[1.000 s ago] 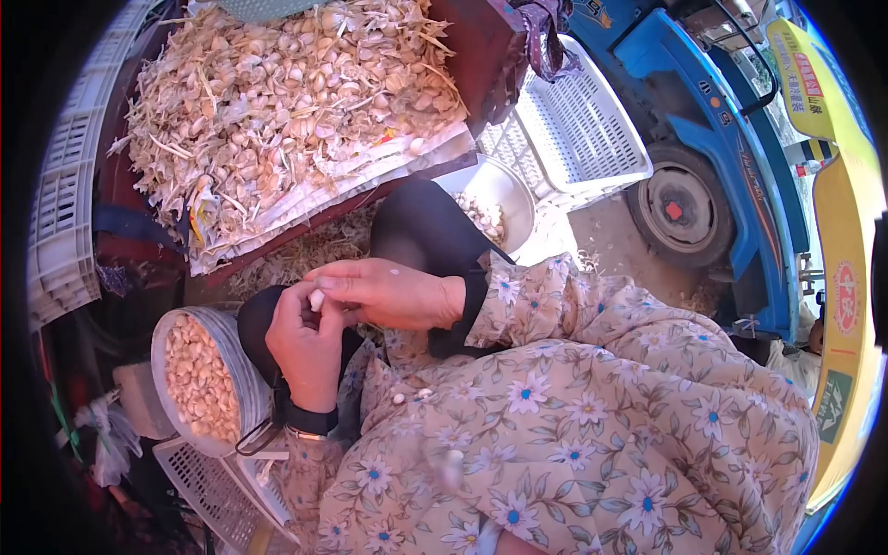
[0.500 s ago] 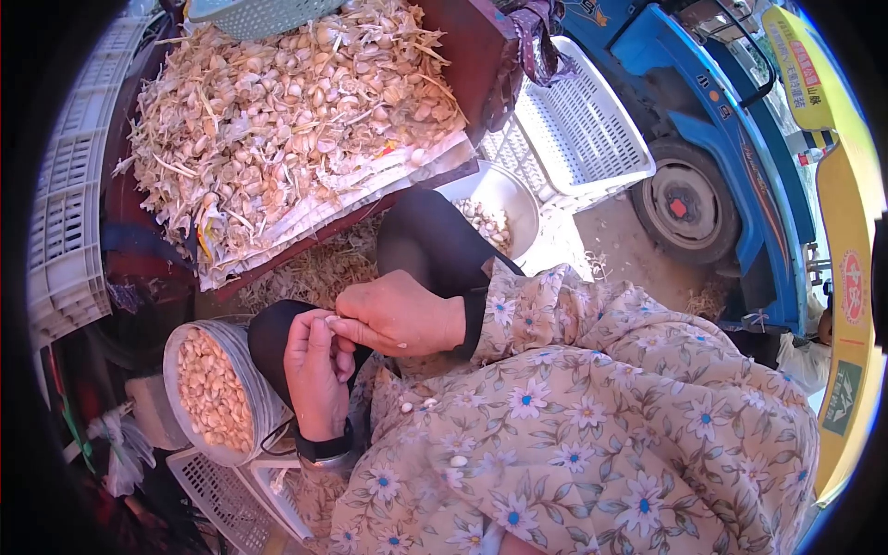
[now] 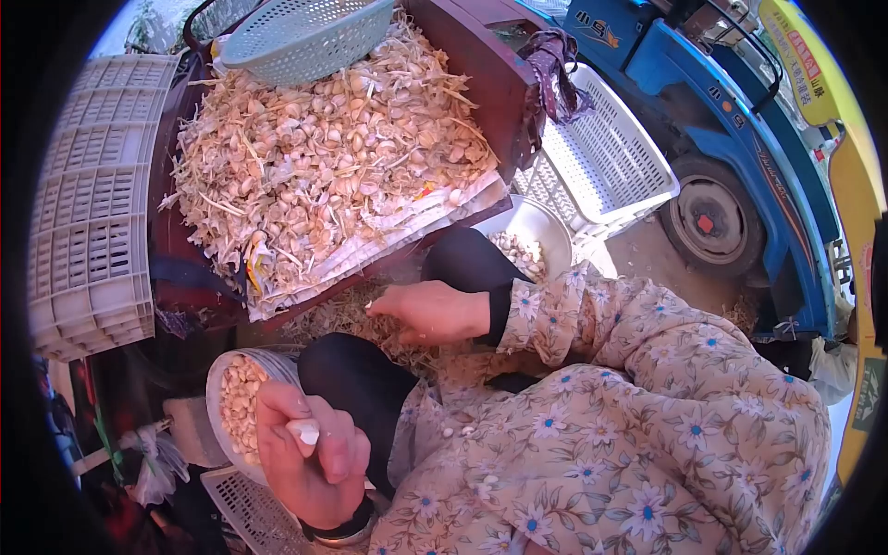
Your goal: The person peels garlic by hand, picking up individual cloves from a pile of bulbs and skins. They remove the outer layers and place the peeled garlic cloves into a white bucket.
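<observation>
My left hand (image 3: 310, 453) is curled around a white peeled garlic clove (image 3: 304, 431), right beside a round bucket (image 3: 218, 381) filled with peeled cloves. My right hand (image 3: 435, 311) has its fingers down over the husks on the ground between my knees; whether it holds anything is hidden. A big heap of unpeeled garlic (image 3: 324, 166) lies on paper on a dark red cart in front of me. A metal bowl (image 3: 546, 236) with some garlic stands behind my right forearm.
A pale green plastic basket (image 3: 305, 37) sits upside down on the heap. White plastic crates stand at the left (image 3: 88, 231), behind the cart (image 3: 610, 157) and under my left arm (image 3: 245, 509). A blue vehicle with a wheel (image 3: 708, 222) is at the right.
My hands have parted. The left hand dropped toward the bucket with the peeled clove, and the right hand reached forward and down to the husks. The view tilted up.
</observation>
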`<state>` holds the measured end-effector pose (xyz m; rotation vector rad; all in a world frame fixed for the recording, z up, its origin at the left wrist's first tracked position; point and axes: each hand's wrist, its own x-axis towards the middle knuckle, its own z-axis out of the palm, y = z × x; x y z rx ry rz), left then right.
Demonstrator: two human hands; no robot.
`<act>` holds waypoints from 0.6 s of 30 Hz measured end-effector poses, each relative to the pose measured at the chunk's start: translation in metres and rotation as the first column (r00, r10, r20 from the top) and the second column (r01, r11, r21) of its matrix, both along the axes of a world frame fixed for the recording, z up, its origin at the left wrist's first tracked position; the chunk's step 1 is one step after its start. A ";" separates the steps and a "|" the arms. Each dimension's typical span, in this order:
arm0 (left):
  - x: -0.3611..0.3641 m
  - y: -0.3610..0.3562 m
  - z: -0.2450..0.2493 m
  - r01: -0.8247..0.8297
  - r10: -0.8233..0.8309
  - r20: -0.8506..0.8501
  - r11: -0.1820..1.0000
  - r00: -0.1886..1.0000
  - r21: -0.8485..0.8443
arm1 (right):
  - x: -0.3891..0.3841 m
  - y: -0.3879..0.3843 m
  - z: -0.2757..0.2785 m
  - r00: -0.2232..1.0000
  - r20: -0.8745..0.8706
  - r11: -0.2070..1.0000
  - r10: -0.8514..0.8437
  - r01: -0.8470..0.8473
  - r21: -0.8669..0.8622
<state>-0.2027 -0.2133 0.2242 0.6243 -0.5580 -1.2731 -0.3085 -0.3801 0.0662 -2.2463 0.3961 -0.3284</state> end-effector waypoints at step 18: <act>0.001 0.004 0.026 0.594 -0.645 0.038 0.677 0.763 -0.434 | 0.101 -0.144 -0.012 0.936 0.052 0.765 -0.348 0.315 -0.562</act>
